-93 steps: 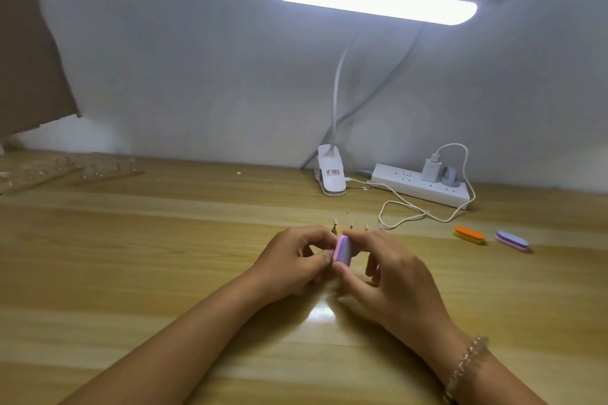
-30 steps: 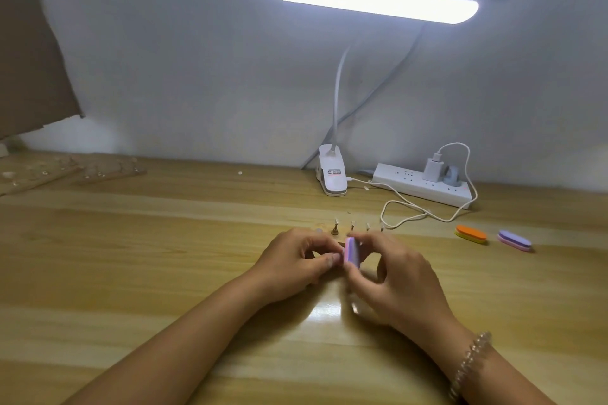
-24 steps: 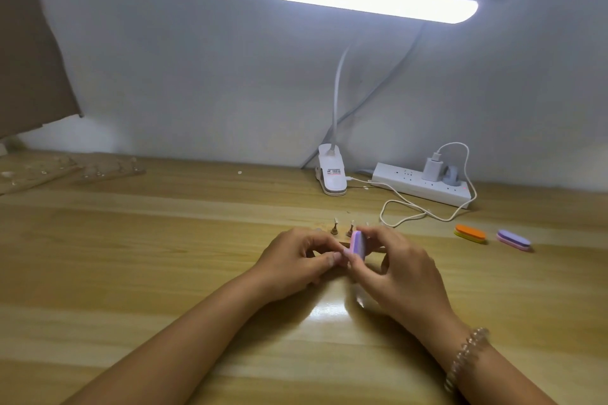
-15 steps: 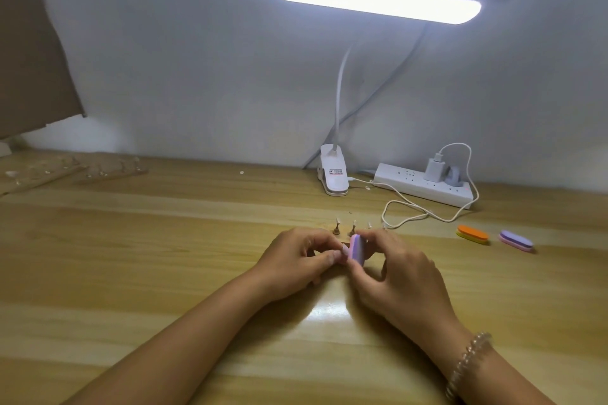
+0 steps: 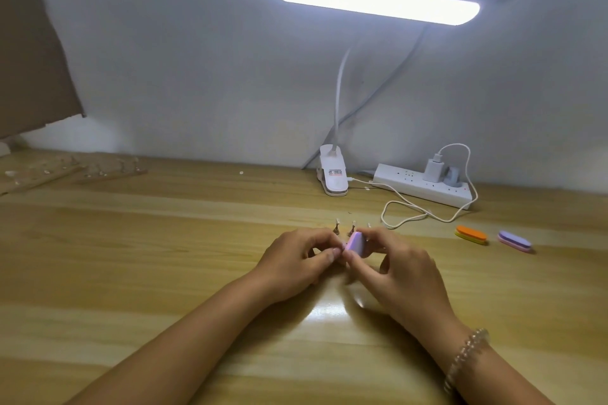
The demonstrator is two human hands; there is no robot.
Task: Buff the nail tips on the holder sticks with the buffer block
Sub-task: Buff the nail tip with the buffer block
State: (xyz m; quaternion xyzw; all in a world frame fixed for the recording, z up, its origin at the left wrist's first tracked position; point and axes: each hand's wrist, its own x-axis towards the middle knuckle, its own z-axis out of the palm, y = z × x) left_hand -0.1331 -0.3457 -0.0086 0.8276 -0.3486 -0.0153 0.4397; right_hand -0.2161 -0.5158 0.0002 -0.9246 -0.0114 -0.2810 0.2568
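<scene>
**Buffer block on edge before the sticks**

The lilac-and-pink buffer block [image 5: 356,244] is tilted on edge above the table, pinched in the right hand [image 5: 404,273]. Just behind it, small holder sticks [image 5: 352,228] stand upright in a row, each with a pale nail tip [image 5: 337,221] on top.

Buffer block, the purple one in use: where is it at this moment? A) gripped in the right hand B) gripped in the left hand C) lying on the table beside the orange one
A: the right hand pinches the purple buffer block between thumb and fingers.
</scene>
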